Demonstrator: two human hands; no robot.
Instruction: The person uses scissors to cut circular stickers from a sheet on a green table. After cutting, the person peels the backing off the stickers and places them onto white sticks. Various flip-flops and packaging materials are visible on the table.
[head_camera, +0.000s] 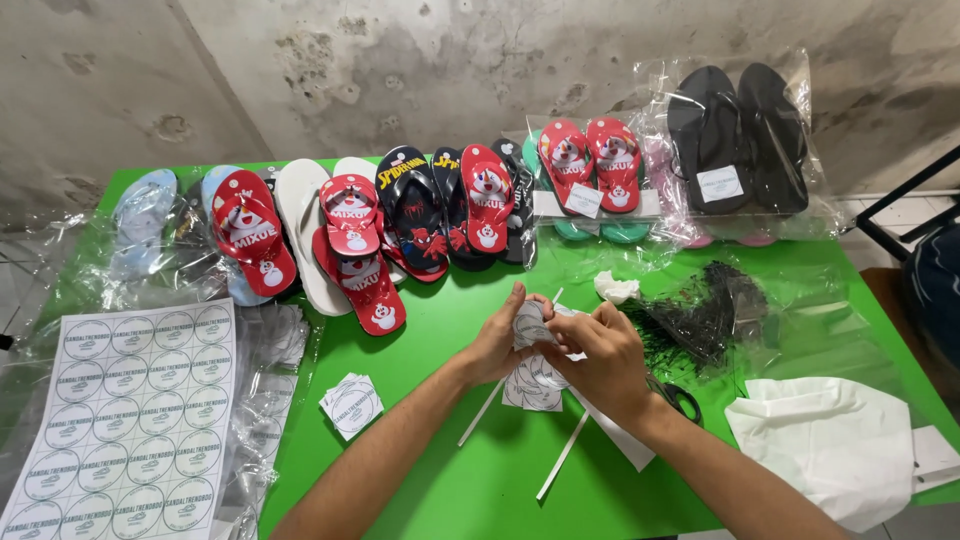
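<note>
My left hand (497, 340) and my right hand (600, 358) meet over the middle of the green table (450, 470). Together they pinch a small square paper label with a round print (532, 322). Right under the hands lies a loose pile of cut labels (532, 388) with thin white paper strips (562, 455). A second small stack of labels (352, 404) sits to the left of my left forearm.
Along the far edge lies a row of flip-flops: red ones (250, 235), a dark one (415, 215), bagged red (590, 165) and black pairs (740, 130). A printed sheet of round labels (130, 410) lies at left; black plastic ties (700, 310) and a white bag (830, 440) lie at right.
</note>
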